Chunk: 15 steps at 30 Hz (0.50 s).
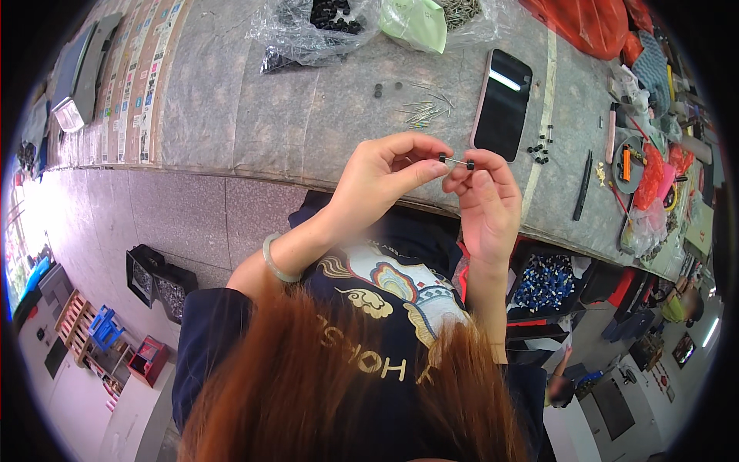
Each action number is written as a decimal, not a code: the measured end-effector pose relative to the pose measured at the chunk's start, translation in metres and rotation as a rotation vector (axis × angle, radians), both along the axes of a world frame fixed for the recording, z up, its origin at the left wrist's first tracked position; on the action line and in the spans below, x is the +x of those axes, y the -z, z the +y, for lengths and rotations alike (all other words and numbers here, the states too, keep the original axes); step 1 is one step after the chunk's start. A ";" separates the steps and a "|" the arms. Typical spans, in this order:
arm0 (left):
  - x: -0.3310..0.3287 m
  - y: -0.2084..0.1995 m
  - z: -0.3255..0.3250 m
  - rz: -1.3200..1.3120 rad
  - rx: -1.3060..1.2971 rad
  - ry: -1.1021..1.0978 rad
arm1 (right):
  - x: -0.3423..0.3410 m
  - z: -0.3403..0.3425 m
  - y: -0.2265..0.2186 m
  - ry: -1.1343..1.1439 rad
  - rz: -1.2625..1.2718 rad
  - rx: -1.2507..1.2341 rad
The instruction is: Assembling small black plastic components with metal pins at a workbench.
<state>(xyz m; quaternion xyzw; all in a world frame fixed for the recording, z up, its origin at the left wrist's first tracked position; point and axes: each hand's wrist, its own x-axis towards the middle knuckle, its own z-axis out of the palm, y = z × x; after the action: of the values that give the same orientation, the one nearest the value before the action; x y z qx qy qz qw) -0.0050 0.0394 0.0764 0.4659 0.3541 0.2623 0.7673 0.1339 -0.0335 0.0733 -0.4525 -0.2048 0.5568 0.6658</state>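
Note:
Over the table's near edge, my left hand (389, 165) and my right hand (490, 202) meet at a thin metal pin (457, 161) held level between them. A small black cap (443, 157) sits at the pin's left end, pinched by my left thumb and forefinger. At the other end is a second black cap (470, 165), gripped in my right fingertips. Beyond my hands lies a loose pile of bare metal pins (431, 112). A few loose black caps (378, 91) are left of that pile. Several black caps and capped pins (541, 148) lie right of the phone.
A phone (504, 104) lies just beyond my right hand. Clear plastic bags of black parts (335, 17) and metal pins (460, 11) stand at the back. A black pen (583, 185) is at the right. Below the table edge is a bin of blue and white pieces (543, 282).

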 end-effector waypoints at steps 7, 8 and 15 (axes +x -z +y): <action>-0.001 0.001 0.000 -0.010 -0.003 0.040 | 0.000 0.000 -0.004 -0.169 0.325 0.003; -0.001 0.001 0.001 -0.009 -0.005 0.039 | 0.000 0.000 -0.003 -0.188 0.332 0.013; -0.004 0.001 -0.001 0.055 -0.021 0.050 | -0.003 0.000 0.008 -0.146 0.394 0.033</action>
<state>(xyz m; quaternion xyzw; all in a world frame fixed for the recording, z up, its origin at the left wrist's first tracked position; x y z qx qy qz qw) -0.0088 0.0388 0.0751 0.4733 0.3660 0.2265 0.7686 0.1308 -0.0339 0.0654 -0.3079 -0.1121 0.6778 0.6582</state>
